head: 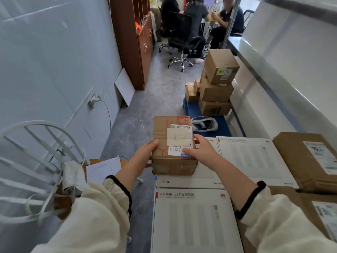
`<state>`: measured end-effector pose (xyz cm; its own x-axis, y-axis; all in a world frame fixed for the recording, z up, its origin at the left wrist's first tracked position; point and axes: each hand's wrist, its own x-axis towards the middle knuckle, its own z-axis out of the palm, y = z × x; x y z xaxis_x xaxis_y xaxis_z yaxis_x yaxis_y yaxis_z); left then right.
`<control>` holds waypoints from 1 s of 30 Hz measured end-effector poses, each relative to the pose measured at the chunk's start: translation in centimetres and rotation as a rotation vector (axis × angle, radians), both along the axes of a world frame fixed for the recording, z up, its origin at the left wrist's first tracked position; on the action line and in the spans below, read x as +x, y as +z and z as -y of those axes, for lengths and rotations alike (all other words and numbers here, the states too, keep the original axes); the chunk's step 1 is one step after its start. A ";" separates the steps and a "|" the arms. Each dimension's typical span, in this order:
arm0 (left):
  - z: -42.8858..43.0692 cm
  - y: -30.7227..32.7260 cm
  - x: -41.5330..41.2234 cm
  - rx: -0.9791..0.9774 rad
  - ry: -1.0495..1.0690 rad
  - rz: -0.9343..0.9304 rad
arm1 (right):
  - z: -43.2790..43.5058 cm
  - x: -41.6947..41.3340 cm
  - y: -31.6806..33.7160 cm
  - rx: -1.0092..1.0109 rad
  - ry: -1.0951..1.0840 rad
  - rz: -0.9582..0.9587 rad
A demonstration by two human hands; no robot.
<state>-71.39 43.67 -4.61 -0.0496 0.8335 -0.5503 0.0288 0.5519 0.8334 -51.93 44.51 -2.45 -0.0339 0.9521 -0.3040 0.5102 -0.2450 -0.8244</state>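
Observation:
A small brown cardboard parcel (173,161) with white shipping labels on top is held between both hands, at the left end of a row of white router boxes (251,157). My left hand (145,152) grips its left side, thumb on the top edge. My right hand (200,148) holds its right side, thumb lying across the barcode label. Whether the parcel rests on the white box below it or hangs just above it, I cannot tell.
More white boxes (193,220) and brown parcels (308,159) lie in front and to the right. A stack of cartons (217,83) stands on a blue platform (193,110). A white chair (36,161) is left. Three people sit at a table far ahead.

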 end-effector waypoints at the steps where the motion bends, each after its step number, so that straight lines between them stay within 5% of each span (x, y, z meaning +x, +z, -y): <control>1: -0.3 0.0 0.1 0.006 -0.002 -0.002 | -0.2 0.0 0.0 -0.003 0.001 -0.001; 24: -0.2 -1.3 1.3 0.020 -0.019 -0.008 | 0.2 1.3 -0.8 -0.017 -0.002 0.037; 30: -0.3 1.1 1.0 0.139 -0.024 -0.156 | 0.8 2.4 0.9 -0.008 -0.106 0.087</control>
